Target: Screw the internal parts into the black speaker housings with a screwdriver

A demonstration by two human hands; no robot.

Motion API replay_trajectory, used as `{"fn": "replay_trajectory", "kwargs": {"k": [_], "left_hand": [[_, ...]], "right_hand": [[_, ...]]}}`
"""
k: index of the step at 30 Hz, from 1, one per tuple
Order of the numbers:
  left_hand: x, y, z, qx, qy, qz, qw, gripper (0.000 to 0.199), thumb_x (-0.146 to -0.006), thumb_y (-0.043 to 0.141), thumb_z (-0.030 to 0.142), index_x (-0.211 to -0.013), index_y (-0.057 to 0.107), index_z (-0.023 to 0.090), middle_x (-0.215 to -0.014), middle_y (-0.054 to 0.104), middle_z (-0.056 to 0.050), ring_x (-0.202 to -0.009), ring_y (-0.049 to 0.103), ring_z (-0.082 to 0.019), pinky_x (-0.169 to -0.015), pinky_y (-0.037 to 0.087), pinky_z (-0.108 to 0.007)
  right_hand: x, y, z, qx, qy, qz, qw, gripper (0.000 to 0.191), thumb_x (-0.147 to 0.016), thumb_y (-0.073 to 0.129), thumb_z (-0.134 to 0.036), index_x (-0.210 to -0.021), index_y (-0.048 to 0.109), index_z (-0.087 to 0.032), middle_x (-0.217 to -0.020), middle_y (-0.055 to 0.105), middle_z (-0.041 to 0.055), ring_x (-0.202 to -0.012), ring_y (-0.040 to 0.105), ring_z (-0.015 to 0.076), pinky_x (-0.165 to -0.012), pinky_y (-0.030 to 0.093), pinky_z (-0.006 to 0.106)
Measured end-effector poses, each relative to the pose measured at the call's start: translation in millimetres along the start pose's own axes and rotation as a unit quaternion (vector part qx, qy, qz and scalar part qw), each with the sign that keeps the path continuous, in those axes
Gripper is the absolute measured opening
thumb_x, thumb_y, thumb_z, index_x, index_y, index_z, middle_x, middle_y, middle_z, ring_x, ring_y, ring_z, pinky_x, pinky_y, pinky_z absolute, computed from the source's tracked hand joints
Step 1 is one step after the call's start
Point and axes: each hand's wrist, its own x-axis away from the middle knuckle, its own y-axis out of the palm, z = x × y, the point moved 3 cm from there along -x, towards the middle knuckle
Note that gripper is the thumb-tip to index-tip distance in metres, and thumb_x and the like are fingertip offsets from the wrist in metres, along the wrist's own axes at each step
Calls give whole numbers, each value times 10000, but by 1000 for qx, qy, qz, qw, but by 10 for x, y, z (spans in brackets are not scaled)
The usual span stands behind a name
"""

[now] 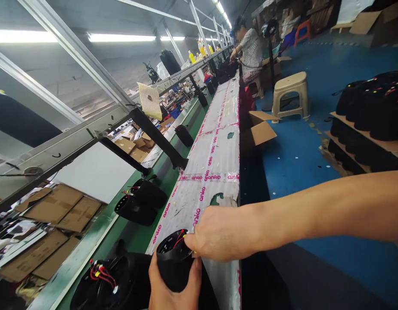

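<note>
My left hand (175, 299) is wrapped round a black cylindrical housing (175, 269), its open end tilted up at the bench edge. Thin red wires (179, 239) with a small yellow tag show inside that opening. My right hand (218, 234) is closed at the housing's right rim, beside the wires. What its fingertips pinch is hidden behind the hand. More black housings (131, 275) lie just left of my left hand, with red wires and a white connector (115, 289) showing. Two further black housings (139, 206) rest on the green belt (121, 234).
A bench covered with "anko" printed tape (215, 146) runs away from me beside the belt. Farther along it sits a co-worker (250, 49). To the right are a beige stool (291, 92), an open carton (259, 131) and stacked black housings (373, 107). Metal posts (158, 137) stand at the left.
</note>
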Motion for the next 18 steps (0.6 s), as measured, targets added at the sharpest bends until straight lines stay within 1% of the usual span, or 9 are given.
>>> {"fn": "replay_trajectory", "kwargs": {"k": [3,5,7,8,11,15,18], "left_hand": [[-69,3,-63,83,34,-36,995,845,-683,672,632,-1393,514,204,-1202,691,-167,-1190,626,-437,-1028,459,-560],[-100,2,-113,137,50,-48,988,787,-694,691,605,-1347,548,190,-1228,690,-148,-1226,614,-402,-1086,423,-533],[-110,13,-163,180,46,-62,981,745,-723,688,598,-1317,565,166,-1236,690,-154,-1228,612,-390,-1093,412,-539],[-107,23,-180,195,42,-70,977,730,-738,685,592,-1315,565,161,-1243,688,-156,-1225,614,-388,-1085,414,-545],[-80,44,-187,214,45,-70,973,731,-741,721,540,-1347,546,171,-1298,667,-149,-1255,593,-376,-1092,408,-532],[-39,47,-149,218,50,-68,972,712,-776,691,545,-1375,534,194,-1350,652,-121,-1319,558,-342,-1134,384,-474],[-12,30,-123,199,39,-79,976,704,-825,618,575,-1418,516,209,-1414,618,-124,-1362,526,-350,-1153,365,-478]], "right_hand": [[0,131,60,-31,23,39,999,301,-1042,486,-386,-1099,611,-118,-809,734,71,-632,652,208,-481,293,328],[4,208,76,-69,29,73,994,338,-1056,454,-425,-1138,594,-129,-836,743,76,-666,671,213,-525,339,320],[8,248,79,-105,37,107,988,349,-1069,423,-435,-1167,575,-137,-853,744,73,-701,682,210,-578,379,313],[9,254,81,-109,47,117,986,351,-1076,408,-435,-1168,570,-138,-850,742,72,-709,684,211,-589,380,312],[13,237,82,-65,76,119,988,326,-1079,410,-427,-1101,573,-145,-817,728,64,-668,670,212,-548,309,315],[42,170,36,15,46,104,993,286,-1072,438,-401,-997,562,-155,-761,692,46,-583,634,195,-500,177,331],[71,126,15,54,37,91,994,256,-1062,466,-382,-973,556,-159,-743,679,42,-560,625,195,-485,136,342]]}}
